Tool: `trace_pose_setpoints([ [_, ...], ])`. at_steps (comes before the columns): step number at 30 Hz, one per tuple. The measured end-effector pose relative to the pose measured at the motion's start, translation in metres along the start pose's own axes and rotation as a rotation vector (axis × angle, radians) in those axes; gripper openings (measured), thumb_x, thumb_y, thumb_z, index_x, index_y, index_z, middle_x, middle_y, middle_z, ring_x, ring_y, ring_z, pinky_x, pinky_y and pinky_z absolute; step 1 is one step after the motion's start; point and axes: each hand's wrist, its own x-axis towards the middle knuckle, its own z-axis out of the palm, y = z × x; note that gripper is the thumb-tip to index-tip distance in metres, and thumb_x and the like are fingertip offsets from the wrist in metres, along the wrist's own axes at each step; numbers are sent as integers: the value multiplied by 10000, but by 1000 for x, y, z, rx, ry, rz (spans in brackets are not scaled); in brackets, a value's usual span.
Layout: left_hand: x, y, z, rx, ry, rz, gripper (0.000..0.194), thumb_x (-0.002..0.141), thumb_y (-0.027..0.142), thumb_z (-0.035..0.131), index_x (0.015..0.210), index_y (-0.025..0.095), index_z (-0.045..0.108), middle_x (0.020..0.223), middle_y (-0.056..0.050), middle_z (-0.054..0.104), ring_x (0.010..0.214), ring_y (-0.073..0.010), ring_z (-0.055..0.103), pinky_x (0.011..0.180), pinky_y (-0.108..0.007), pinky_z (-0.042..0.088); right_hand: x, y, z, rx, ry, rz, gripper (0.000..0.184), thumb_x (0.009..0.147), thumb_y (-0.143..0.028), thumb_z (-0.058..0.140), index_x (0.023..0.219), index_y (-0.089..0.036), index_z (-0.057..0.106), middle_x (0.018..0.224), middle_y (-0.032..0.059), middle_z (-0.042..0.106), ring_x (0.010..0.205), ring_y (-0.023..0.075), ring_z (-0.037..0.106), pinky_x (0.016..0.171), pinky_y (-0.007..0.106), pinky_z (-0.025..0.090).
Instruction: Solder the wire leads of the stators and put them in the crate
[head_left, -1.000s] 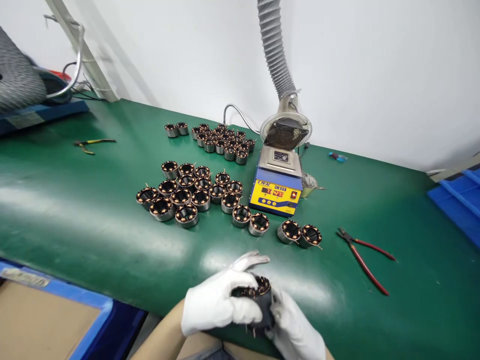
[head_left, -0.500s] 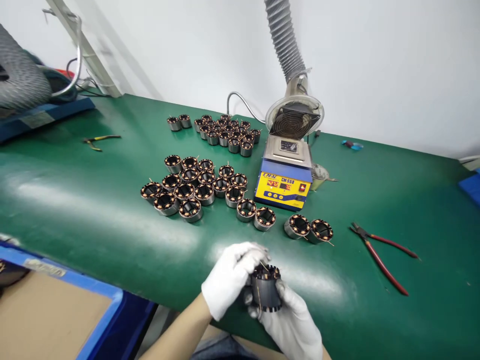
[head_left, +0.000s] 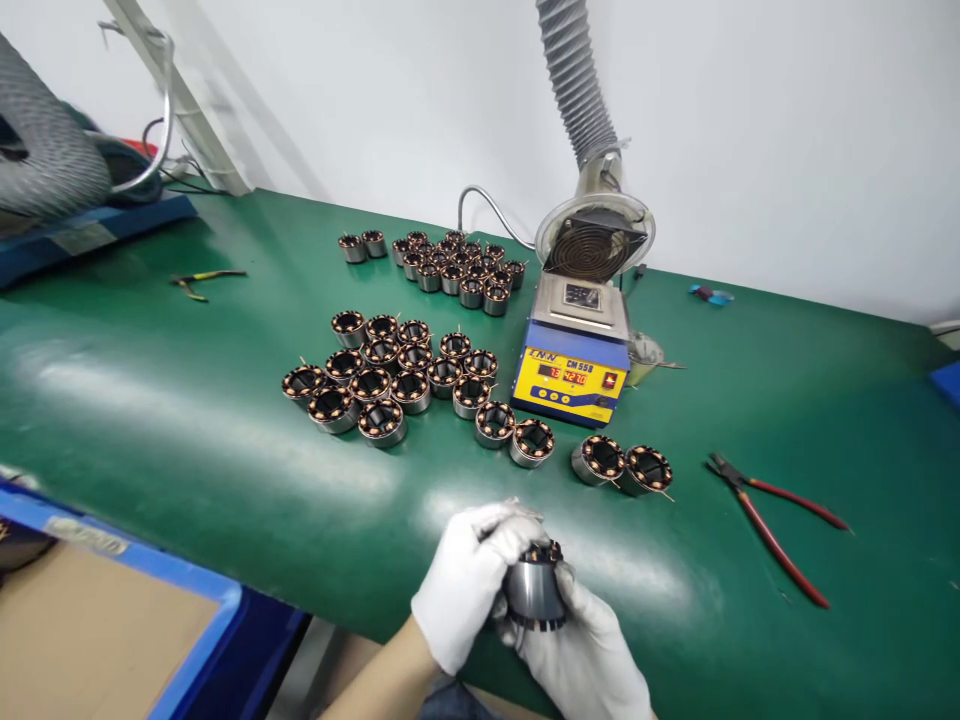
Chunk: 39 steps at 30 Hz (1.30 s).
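Both my hands wear white gloves and share one motor stator point(head_left: 534, 590), a metal ring with copper windings on top, held over the near edge of the green table point(head_left: 187, 450). My left hand point(head_left: 469, 575) wraps its left side, fingers curled over the top. Cupping it from below and from the right is my right hand point(head_left: 589, 655). Several more stators point(head_left: 390, 380) stand in a cluster mid-table, and two stators point(head_left: 622, 465) lie just beyond my hands.
A yellow-and-blue solder pot point(head_left: 577, 355) stands under a fume hose with a fan point(head_left: 596, 240). Red-handled pliers point(head_left: 772, 525) lie at the right. A farther batch of stators point(head_left: 457, 270) and yellow-handled cutters point(head_left: 199, 282) sit behind. A blue bin with cardboard point(head_left: 112, 620) is at lower left.
The stator has been turned in my hands: its dark slotted side showed before, its smooth metal side shows now. The view has shifted slightly.
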Motion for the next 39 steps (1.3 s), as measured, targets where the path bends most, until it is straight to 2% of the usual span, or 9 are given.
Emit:
trace_pose_setpoints([
  [3, 0, 1, -9, -128, 151, 32, 282, 800, 426, 592, 798, 157, 675, 834, -69, 680, 848, -232, 624, 788, -296, 494, 1, 0, -3, -7, -1, 26, 427, 721, -435, 736, 1057, -180, 670, 942, 106, 701, 763, 189, 648, 630, 261, 481],
  [8, -8, 3, 2, -50, -115, -67, 261, 688, 271, 644, 925, 172, 689, 750, -24, 669, 702, -193, 613, 603, -240, 482, 0, 3, -3, -14, 103, -28, 296, 688, -403, 776, 919, -242, 687, 931, 35, 701, 819, 184, 631, 707, 306, 497],
  [13, -2, -4, 9, -360, 170, -118, 307, 697, 393, 692, 872, 144, 654, 680, -42, 669, 550, -166, 588, 432, -209, 435, -5, -3, 3, -28, 72, 15, 309, 683, -421, 776, 907, -223, 697, 860, 53, 704, 744, 167, 639, 639, 258, 487],
  [16, 0, -8, -11, -392, 277, 36, 385, 727, 417, 719, 955, 120, 631, 786, -76, 686, 759, -194, 634, 737, -264, 516, -3, -9, 5, -224, 53, 15, 453, 751, -596, 621, 986, -214, 683, 934, 79, 709, 728, 165, 653, 580, 247, 496],
  [21, -14, -12, -25, 278, -263, 188, 873, 487, 193, 843, 1292, 164, 506, 1318, -135, 500, 1205, -347, 441, 1062, -410, 336, 5, -12, 6, -1188, 97, -18, 403, 881, -492, 424, 766, -196, 671, 849, 89, 735, 798, 157, 659, 597, 282, 547],
  [28, 2, -1, -2, -31, -14, -20, 118, 633, 234, 641, 704, 154, 689, 705, -39, 662, 632, -195, 602, 592, -263, 487, -3, -3, -2, -363, 59, 18, 545, 788, -680, 484, 894, -190, 697, 818, 89, 716, 607, 185, 645, 569, 313, 502],
  [32, 10, 2, -10, -333, 247, 79, 263, 665, 353, 713, 785, 125, 662, 639, -48, 656, 640, -178, 602, 656, -252, 486, -6, -5, 2, -30, -15, 86, 415, 743, -518, 670, 981, -179, 688, 786, 84, 705, 591, 169, 634, 567, 269, 461],
  [36, -7, 7, -10, -251, -7, -126, 432, 643, 310, 727, 1027, 133, 638, 909, -80, 687, 652, -174, 610, 539, -229, 472, -4, -4, 9, -50, 34, 80, 375, 729, -490, 707, 941, -181, 699, 823, 82, 706, 663, 182, 643, 592, 275, 477],
  [39, -14, 8, -3, -191, -22, -143, 171, 647, 242, 661, 773, 129, 689, 725, -40, 663, 552, -141, 549, 478, -210, 417, -4, 3, 9, -145, 186, -70, 343, 670, -415, 783, 946, -235, 689, 921, 46, 703, 806, 192, 642, 746, 321, 504],
])
